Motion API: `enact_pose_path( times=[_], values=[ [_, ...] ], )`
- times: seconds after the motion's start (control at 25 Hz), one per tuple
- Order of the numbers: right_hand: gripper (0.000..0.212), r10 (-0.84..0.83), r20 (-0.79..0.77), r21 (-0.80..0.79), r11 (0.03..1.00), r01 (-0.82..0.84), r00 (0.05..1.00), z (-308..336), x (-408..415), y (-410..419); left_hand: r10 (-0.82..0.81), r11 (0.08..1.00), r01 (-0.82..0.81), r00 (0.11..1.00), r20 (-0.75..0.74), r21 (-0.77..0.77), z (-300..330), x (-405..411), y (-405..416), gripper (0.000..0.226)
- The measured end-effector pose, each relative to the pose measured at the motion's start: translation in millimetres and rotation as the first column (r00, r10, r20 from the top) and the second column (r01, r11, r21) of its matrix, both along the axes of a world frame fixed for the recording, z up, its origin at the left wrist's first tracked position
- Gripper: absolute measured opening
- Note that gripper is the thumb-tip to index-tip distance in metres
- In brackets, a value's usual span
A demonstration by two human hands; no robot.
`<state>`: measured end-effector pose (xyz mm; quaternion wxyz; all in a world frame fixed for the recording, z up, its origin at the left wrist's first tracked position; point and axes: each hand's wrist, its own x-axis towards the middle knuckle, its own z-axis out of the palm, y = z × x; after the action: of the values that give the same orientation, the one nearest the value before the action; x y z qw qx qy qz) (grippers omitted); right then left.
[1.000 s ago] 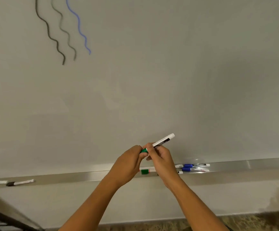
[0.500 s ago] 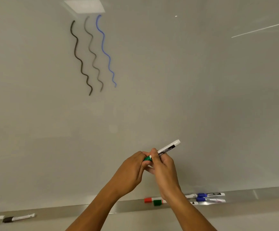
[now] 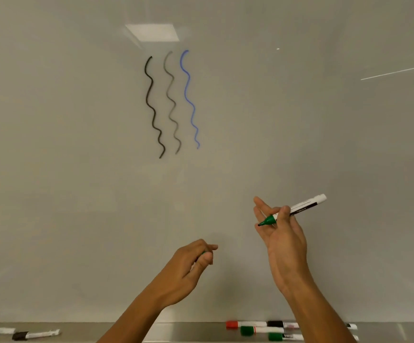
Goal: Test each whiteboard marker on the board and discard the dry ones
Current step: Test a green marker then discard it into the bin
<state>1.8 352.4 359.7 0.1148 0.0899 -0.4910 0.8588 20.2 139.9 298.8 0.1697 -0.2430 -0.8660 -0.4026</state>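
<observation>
Three squiggles (image 3: 171,102) drawn; right hand (image 3: 281,233) grasping uncapped green marker (image 3: 292,210), left hand (image 3: 191,266) pinching cap (image 3: 203,253); more waiting on tray (image 3: 196,329).

Glossy, smooth whiteboard (image 3: 300,134), mirroring a ceiling light panel. Brushed metal tray (image 3: 188,330) along the bottom edge, dull sheen. Smooth white plastic barrel with a printed paper-like label on the uncapped green marker (image 3: 297,208); matt green plastic collar near the tip. Same shiny plastic on the capped markers (image 3: 257,330) lying in the tray.
</observation>
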Motion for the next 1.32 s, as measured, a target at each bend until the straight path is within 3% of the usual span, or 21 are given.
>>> enact_pose_path(
  times=[0.28,0.44,0.6,0.8,1.04,1.32],
  values=[
    [0.035,-0.036,-0.059,0.094,0.995,0.041,0.998,29,-14,-7,0.361,0.929,-0.371,0.890,-0.279,0.020,65,-30,-32,0.068],
    [0.020,-0.044,-0.133,0.169,0.983,0.067,0.990,49,-25,-9,0.551,0.805,-0.592,0.718,-0.426,0.043,113,-44,-54,0.066],
    [0.017,-0.043,-0.244,0.288,0.951,0.115,0.969,77,-34,-9,0.706,0.703,-0.679,0.634,-0.314,0.211,157,-59,-76,0.067],
    [0.025,-0.069,-0.360,0.288,0.940,0.181,0.930,122,-46,-28,0.754,0.653,-0.668,0.530,-0.388,0.357,196,-77,-102,0.071],
    [0.011,-0.066,-0.502,0.382,0.877,0.290,0.862,178,-65,-50,0.768,0.520,-0.806,0.297,-0.567,0.283,246,-95,-132,0.070],
    [0.007,-0.076,-0.619,0.437,0.794,0.423,0.782,211,-84,-62,0.645,0.516,-0.817,0.174,-0.744,0.256,264,-120,-156,0.058]
  ],
)
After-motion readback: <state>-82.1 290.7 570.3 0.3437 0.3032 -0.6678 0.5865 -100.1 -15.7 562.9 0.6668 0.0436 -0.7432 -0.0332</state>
